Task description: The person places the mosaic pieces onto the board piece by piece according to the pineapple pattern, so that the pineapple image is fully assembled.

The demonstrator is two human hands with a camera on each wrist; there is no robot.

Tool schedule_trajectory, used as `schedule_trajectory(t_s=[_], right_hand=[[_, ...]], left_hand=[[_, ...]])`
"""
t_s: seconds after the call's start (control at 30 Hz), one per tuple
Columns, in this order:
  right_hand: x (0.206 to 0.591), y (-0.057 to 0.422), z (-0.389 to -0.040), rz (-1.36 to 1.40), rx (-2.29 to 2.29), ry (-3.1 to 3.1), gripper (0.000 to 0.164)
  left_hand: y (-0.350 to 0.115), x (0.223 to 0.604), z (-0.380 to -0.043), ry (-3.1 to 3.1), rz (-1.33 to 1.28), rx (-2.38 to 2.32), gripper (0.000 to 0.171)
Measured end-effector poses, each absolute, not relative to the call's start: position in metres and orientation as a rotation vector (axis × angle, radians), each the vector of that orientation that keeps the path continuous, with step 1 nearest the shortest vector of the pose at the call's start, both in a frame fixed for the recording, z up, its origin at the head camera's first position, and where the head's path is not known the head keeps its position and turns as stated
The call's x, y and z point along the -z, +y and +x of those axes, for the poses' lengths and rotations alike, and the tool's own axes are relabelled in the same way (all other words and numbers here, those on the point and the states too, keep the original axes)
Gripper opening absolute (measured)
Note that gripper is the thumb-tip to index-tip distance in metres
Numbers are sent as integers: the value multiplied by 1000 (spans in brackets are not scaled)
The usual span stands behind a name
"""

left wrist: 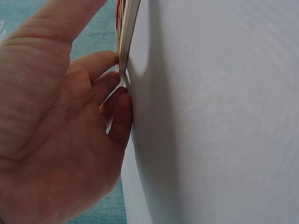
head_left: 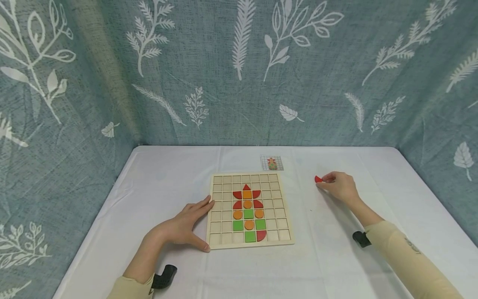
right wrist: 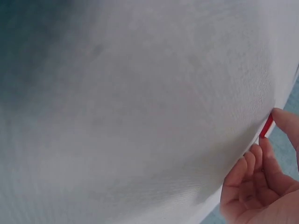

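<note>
A wooden grid board (head_left: 224,180) lies on the table, with red, orange and green pieces set in its middle columns. My left hand (head_left: 183,224) rests at the board's left side, fingers spread along the edge and thumb by the near left corner. In the left wrist view its fingertips (left wrist: 122,100) are right at the board's edge (left wrist: 129,32). Off to the right of the board, my right hand (head_left: 340,187) pinches a small red rounded piece (head_left: 318,179) between thumb and finger. The right wrist view shows that red piece (right wrist: 266,126) edge-on, close to the cloth.
A small pattern card (head_left: 272,163) lies just behind the board, printed with a similar coloured figure on a grid. White cloth (head_left: 175,174) covers the table. Teal curtains (head_left: 209,62) with white leaf prints stand behind it and along both sides.
</note>
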State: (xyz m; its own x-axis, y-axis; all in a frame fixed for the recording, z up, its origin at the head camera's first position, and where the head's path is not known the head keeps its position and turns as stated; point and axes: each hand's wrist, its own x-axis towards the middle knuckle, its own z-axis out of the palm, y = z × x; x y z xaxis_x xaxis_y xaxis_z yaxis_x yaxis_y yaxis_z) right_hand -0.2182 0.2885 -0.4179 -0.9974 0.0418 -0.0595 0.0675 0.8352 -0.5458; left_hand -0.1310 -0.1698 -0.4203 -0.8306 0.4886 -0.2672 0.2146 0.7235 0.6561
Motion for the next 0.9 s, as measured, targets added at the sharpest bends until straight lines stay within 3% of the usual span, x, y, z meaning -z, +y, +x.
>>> schedule_trajectory(t_s=[0.4, 0.9], right_hand=[[416, 281, -211, 48, 959, 2992, 38], [409, 193, -163, -407, 1200, 2803, 21]], left_hand=[[-171, 419, -129, 2486, 556, -879, 122], [-172, 413, -129, 2486, 584, -885, 120]])
